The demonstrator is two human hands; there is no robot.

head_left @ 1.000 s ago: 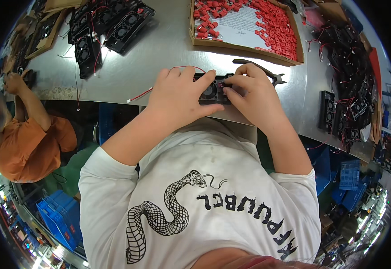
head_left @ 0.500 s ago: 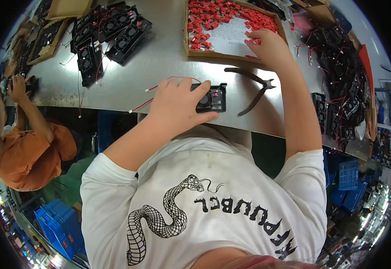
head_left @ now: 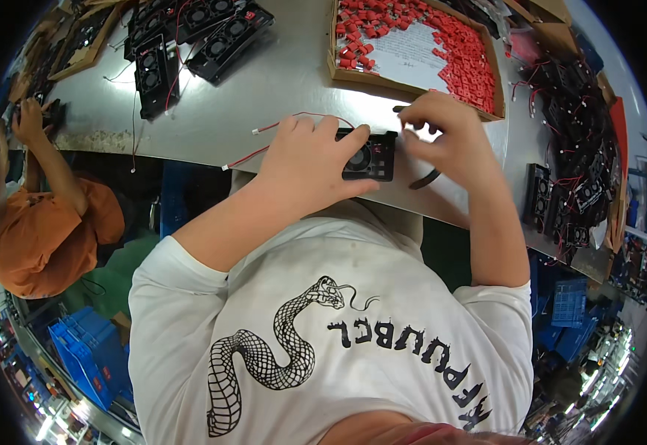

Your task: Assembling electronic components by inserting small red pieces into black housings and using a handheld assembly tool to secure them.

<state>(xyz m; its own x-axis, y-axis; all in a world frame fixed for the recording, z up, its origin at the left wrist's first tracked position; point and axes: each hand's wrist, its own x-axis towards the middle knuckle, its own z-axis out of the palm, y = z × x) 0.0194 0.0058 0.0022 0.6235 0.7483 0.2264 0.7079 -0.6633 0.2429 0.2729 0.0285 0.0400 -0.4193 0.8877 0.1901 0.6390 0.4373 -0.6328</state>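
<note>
My left hand (head_left: 310,157) lies over a black fan housing (head_left: 384,157) at the table's front edge, its fingers and thumb gripping the long sides. The housing's right end, part of the fan and a small red piece show beyond my hand. Red wires with white connectors (head_left: 227,167) stick out to the left. Just right of the housing, my right hand (head_left: 446,137) is curled with thumb and fingertips close together; whatever they hold is too small to make out. Beneath it lie diagonal cutters (head_left: 425,179), mostly hidden, with parts of the dark handles showing.
Behind my right hand stands a shallow cardboard tray (head_left: 368,79) with many small red parts (head_left: 472,70) and a printed sheet (head_left: 401,55). More fan housings (head_left: 227,48) lie at back left, others are heaped at right (head_left: 564,111). A person in orange (head_left: 57,230) works at left.
My right hand has left the red parts in the tray and come toward me, beside the housing's right end, covering much of the cutters. My left hand still grips the housing.
</note>
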